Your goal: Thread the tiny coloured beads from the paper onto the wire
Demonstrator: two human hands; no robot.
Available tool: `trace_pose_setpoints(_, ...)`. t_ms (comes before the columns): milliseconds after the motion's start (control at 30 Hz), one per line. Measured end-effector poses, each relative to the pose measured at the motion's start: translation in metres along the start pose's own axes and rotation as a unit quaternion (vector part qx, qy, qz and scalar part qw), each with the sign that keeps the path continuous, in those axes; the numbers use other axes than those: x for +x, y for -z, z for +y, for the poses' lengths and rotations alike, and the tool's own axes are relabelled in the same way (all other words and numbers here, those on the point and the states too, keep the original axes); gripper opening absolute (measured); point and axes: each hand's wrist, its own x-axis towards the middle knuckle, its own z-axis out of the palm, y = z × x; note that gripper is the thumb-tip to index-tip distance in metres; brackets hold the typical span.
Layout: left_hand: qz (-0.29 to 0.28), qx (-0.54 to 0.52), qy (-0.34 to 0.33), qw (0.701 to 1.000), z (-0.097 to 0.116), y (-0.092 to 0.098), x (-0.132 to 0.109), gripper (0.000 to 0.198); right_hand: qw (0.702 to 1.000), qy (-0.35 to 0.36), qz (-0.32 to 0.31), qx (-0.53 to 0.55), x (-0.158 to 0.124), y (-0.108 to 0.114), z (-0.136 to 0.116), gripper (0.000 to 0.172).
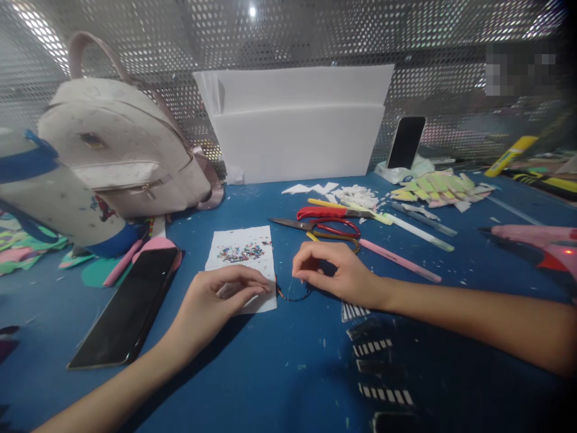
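My left hand [219,294] is over the near right part of a white paper sheet [265,270], thumb and forefinger brought together. Whatever is between those fingertips is too small to make out. Many tiny multicoloured beads [243,252] lie in a loose pile on that sheet. Just to the right, my right hand [340,270] pinches a thin thread between thumb and forefinger. A dark beaded string [295,299] curves along the table between the hands. Beyond my right hand lie red-handled scissors [336,228], partly hidden by it.
A phone [128,307] lies left of my left hand, near a tilted bottle [67,192] and a backpack [121,144]. Pens [401,260], a red cutter [320,212] and paper scraps [356,197] lie behind my right hand. A pink glue gun [536,236] is far right; striped pieces [372,347] lie in front.
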Motion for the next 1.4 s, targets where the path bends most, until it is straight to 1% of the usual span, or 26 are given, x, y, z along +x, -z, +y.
trace_pose_setpoints(200,-0.006,-0.006,0.002,1.000,0.0052,0.0012,0.0001,0.008,1.000,0.004,-0.002,-0.007,-0.0006,-0.0012,0.0013,0.010)
trace_pose_setpoints(367,-0.010,-0.007,-0.004,1.000,0.0025,0.0018,-0.0005,0.008,1.000,0.008,-0.004,-0.010,-0.0015,-0.0007,0.0022,0.008)
trace_pose_setpoints(433,-0.011,-0.006,0.006,1.000,0.0014,0.0015,-0.0011,0.008,1.000,0.012,-0.003,-0.011,-0.0012,-0.0009,0.0025,0.008)
trace_pose_setpoints(567,-0.001,-0.010,0.048,0.999,0.0015,0.0004,-0.0020,0.009,1.000,0.021,-0.001,-0.010,-0.0010,-0.0018,0.0025,0.008)
trace_pose_setpoints(700,-0.001,-0.032,0.060,0.998,0.0026,-0.0011,-0.0015,0.010,1.000,0.025,0.002,-0.013,-0.0022,-0.0019,0.0026,0.007)
trace_pose_setpoints(833,-0.011,-0.058,0.056,0.997,0.0020,-0.0027,-0.0005,0.013,0.999,0.036,0.007,-0.019,-0.0028,-0.0016,0.0029,0.006)
trace_pose_setpoints(933,-0.018,-0.067,0.039,0.997,0.0015,-0.0030,-0.0003,0.014,0.999,0.047,0.008,-0.022,-0.0029,-0.0022,0.0026,0.006)
trace_pose_setpoints(1167,-0.028,-0.041,-0.016,0.999,0.0024,-0.0019,0.0003,0.019,0.998,0.047,0.004,-0.028,-0.0038,-0.0030,0.0028,0.005)
trace_pose_setpoints(1267,-0.026,-0.039,-0.010,0.999,0.0025,-0.0022,-0.0003,0.018,0.998,0.049,0.003,-0.027,-0.0043,-0.0030,0.0036,0.005)
trace_pose_setpoints(1400,-0.024,-0.053,0.020,0.998,0.0015,-0.0032,-0.0022,0.014,0.998,0.053,0.000,-0.031,-0.0049,-0.0032,0.0040,0.005)
